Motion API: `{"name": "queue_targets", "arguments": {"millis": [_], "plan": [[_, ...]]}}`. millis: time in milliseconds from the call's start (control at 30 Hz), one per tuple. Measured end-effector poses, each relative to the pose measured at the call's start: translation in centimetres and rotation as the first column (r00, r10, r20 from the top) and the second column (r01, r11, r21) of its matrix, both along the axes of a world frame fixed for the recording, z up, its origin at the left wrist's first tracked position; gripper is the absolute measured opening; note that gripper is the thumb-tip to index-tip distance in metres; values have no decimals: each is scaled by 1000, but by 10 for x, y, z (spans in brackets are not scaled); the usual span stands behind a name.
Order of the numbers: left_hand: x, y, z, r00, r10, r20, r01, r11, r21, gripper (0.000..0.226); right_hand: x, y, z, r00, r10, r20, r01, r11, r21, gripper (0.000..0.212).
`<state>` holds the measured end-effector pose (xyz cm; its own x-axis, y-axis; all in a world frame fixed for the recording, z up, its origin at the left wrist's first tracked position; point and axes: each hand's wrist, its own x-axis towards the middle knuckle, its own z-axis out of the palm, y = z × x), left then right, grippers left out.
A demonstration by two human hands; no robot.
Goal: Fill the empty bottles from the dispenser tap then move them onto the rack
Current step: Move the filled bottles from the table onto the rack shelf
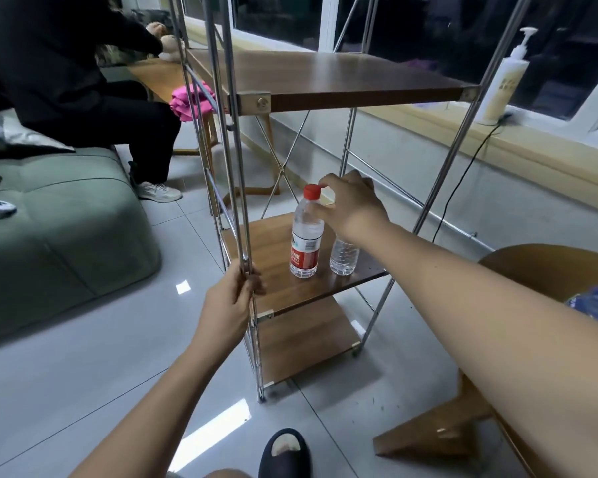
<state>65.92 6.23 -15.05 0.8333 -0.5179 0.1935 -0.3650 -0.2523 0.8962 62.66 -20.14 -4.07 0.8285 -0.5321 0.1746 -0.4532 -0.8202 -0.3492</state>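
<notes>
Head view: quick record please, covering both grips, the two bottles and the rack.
rack: metal posts, wooden shelves
left grip: holds the rack's front post
right grip: above both bottles, fingertip at the red cap; pinch unclear
red-capped bottle: upright on the middle shelf
clear bottle: upright just right of it, top hidden behind the right grip

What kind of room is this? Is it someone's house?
Probably a living room at home: a soft green sofa, a wood-and-metal rack, and a pump bottle on the windowsill.
</notes>
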Motion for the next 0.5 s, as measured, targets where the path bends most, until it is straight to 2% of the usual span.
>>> {"name": "queue_targets", "arguments": {"millis": [300,500], "plan": [[-3,26,5,996,-24,81,21,999,32,17,6,27,8,997,-68,-19,68,998,-8,54],[-13,64,-1,995,10,103,-15,998,53,17,-3,66,0,999,-51,11,51,999,4,40]]}}
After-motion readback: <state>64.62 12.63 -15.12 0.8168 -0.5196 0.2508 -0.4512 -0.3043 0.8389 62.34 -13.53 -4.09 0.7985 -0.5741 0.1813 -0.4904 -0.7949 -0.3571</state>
